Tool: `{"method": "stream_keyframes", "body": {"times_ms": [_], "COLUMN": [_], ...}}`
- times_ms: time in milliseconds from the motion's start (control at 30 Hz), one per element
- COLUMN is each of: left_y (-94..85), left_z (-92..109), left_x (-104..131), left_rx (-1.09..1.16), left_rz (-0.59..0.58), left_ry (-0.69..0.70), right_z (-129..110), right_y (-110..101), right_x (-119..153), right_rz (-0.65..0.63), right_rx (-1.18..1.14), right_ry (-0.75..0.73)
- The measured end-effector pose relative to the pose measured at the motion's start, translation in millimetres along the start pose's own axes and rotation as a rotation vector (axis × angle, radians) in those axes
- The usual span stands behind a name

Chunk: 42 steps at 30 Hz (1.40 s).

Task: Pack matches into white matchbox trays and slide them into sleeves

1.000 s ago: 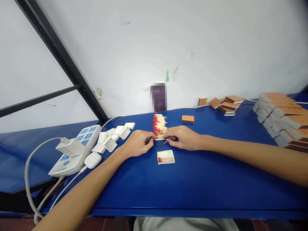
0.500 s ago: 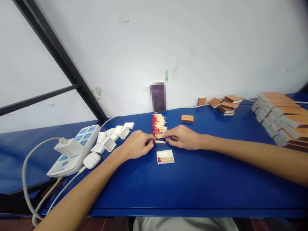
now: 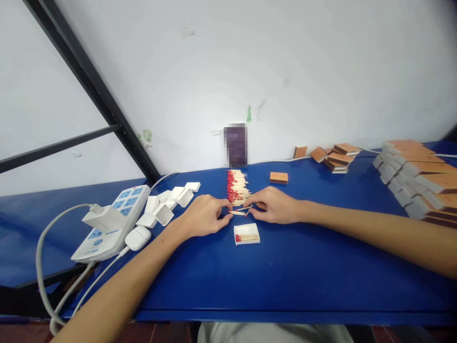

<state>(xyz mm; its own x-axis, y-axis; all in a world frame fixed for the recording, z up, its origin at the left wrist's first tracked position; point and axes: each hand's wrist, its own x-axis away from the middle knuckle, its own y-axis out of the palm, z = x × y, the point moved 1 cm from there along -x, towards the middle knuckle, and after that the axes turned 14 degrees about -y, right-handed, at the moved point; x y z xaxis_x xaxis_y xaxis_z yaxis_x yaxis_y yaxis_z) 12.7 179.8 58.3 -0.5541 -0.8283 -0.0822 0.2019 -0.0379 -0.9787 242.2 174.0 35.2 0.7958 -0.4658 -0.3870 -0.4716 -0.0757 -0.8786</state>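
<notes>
Matches (image 3: 249,238) lie in the white matchbox tray (image 3: 247,228) nearest us on the blue bench (image 3: 285,276). Just past it, we've got our left hand (image 3: 204,215) and right hand (image 3: 274,206) apart, fingertips at some loose matches (image 3: 238,213); we can't tell if either's pinching one. Behind those, the big match pile (image 3: 237,188), with an orange matchbox (image 3: 279,177) off right.

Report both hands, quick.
Left hand: thumb and index finger bent around the heads of the front matches; firm grip cannot be told.
Right hand: fingertips at their other ends; grip cannot be told.
</notes>
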Motion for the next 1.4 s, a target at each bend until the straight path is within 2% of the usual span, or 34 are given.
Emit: {"method": "stream_keyframes", "body": {"times_ms": [267,533,667,867,1100,1267,1400], "left_y": [0.1,-10.3,-2.1,14.6,11.1,9.6,9.8], "left_z": [-2,-8,-2,8,0,-8,-5], "left_x": [-1,2,0,-4,-3,-4,-4], "left_rx": [0.085,0.102,0.092,0.102,0.091,0.064,0.092], "left_rz": [-0.068,-0.161,-0.108,-0.016,0.061,0.052,0.011], "left_ry": [0.035,0.049,0.096,0.096,0.094,0.086,0.074], "right_z": [6,6,6,6,2,3,2], "right_y": [3,3,4,4,0,1,2], "right_x": [0,-2,-4,-5,-3,0,1], "right_rz": [0.018,0.023,0.017,0.031,0.059,0.046,0.015], "right_rx": [-0.118,-0.146,-0.130,-0.128,-0.139,-0.083,-0.033], "right_ry": [0.091,0.136,0.133,0.135,0.063,0.053,0.043]}}
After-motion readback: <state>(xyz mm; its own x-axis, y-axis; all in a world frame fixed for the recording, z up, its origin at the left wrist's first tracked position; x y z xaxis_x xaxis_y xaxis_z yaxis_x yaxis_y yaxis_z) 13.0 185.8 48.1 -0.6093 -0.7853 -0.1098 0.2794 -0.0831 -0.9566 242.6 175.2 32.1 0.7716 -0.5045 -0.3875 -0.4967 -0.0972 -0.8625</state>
